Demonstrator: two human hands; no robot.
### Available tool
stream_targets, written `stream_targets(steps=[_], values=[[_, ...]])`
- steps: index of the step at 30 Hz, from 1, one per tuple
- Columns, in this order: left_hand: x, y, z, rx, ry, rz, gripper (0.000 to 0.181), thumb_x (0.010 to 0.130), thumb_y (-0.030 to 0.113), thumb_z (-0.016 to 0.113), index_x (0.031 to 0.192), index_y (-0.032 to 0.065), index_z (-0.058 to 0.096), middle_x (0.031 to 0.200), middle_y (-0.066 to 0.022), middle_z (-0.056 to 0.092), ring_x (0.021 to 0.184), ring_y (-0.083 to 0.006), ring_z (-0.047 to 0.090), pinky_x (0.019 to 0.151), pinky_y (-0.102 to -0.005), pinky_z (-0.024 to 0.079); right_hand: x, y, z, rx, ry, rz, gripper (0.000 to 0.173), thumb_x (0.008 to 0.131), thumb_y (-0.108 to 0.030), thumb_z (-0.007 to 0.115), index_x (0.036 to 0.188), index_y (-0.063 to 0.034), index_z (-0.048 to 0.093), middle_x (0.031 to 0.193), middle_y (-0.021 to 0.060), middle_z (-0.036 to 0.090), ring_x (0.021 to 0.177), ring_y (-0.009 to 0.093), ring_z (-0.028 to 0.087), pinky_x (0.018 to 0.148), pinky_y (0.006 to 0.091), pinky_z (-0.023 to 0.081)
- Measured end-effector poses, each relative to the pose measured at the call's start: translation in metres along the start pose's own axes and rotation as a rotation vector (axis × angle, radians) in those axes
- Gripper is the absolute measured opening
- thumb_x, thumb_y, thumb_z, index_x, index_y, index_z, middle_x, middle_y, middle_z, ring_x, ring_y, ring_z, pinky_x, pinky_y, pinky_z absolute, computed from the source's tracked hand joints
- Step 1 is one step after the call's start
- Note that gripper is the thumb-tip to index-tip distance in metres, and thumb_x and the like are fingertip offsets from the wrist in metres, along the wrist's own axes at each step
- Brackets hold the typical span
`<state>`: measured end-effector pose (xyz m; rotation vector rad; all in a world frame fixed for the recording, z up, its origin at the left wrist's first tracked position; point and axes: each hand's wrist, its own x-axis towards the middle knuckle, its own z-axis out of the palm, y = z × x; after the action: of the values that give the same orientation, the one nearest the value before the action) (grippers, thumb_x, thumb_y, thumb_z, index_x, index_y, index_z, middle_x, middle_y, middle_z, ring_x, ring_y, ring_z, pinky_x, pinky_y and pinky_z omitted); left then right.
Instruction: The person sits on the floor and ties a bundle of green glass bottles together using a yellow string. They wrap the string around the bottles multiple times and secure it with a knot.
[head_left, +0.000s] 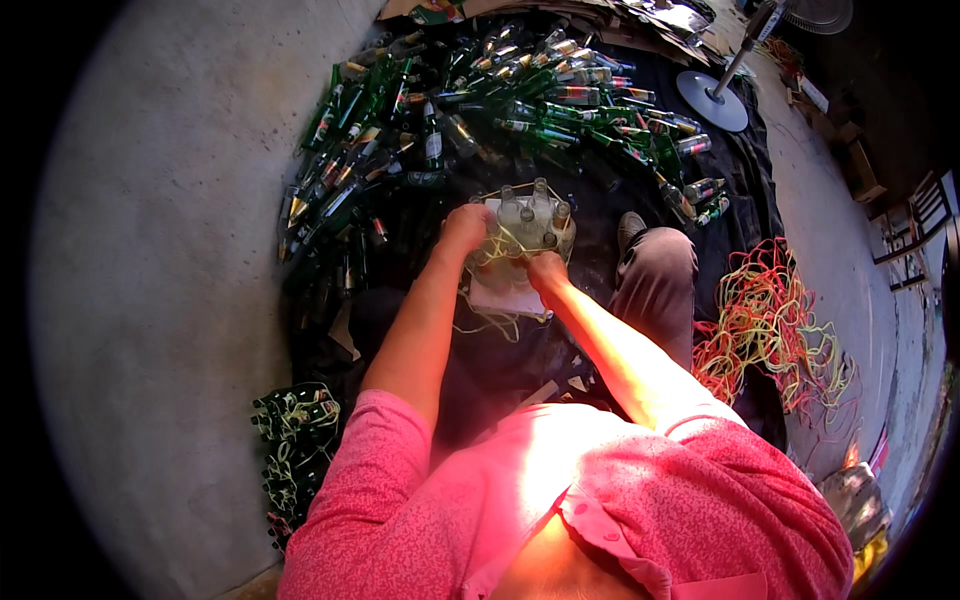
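A cluster of upright clear glass bottles (528, 217) stands before me on a white board (517, 301). Pale yellow cord (504, 246) loops around the cluster and crosses between the necks, with loose ends trailing on the near side. At the cluster's left edge my left hand (466, 227) is closed on the cord, against the outer bottles. My right hand (549, 274) makes a fist on the cord at the near right side, lower than the left. The fingertips of both hands are hidden.
Green and clear bottles (433, 139) lie heaped in an arc beyond the cluster on a black sheet (757, 180). Tangled red and yellow cord (765, 330) lies to the right. Tied bottle bundles (289, 427) stand at near left. A pedestal fan's base (712, 101) is at far right.
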<state>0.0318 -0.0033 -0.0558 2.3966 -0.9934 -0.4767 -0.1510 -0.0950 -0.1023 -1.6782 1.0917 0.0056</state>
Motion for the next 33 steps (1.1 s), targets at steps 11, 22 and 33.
stream_targets(steps=[11,22,33], values=[[-0.009,-0.014,-0.011,0.103,-0.074,0.070,0.028,0.083,0.009,0.060,0.106,0.0167,0.073,0.106,-0.0134,0.072,0.104,-0.0334,0.067,0.089,-0.0433,0.052,0.010,0.006,0.016,-0.079,-0.007,-0.041,0.043,0.091,-0.034,0.064,0.106,0.0051,0.072,0.114,0.0277,0.069,0.111,0.039,0.067,0.088,0.0457,0.055],[-0.066,0.069,-0.024,0.289,0.044,0.297,0.028,0.083,0.013,0.064,0.111,0.0109,0.068,0.112,-0.0117,0.066,0.107,-0.0349,0.064,0.088,-0.0459,0.051,0.003,0.014,-0.010,-0.039,-0.061,-0.154,0.024,0.091,-0.024,0.064,0.099,-0.0061,0.078,0.087,0.0151,0.073,0.078,0.026,0.072,0.067,0.0406,0.055],[-0.085,0.075,0.001,0.361,0.046,0.213,0.039,0.083,0.033,0.072,0.114,0.0118,0.063,0.112,-0.0105,0.067,0.106,-0.0334,0.065,0.087,-0.0472,0.051,-0.062,-0.037,-0.052,0.151,-0.147,-0.048,0.027,0.083,-0.017,0.068,0.105,-0.0023,0.074,0.107,0.0152,0.072,0.099,0.025,0.065,0.085,0.0380,0.050]])
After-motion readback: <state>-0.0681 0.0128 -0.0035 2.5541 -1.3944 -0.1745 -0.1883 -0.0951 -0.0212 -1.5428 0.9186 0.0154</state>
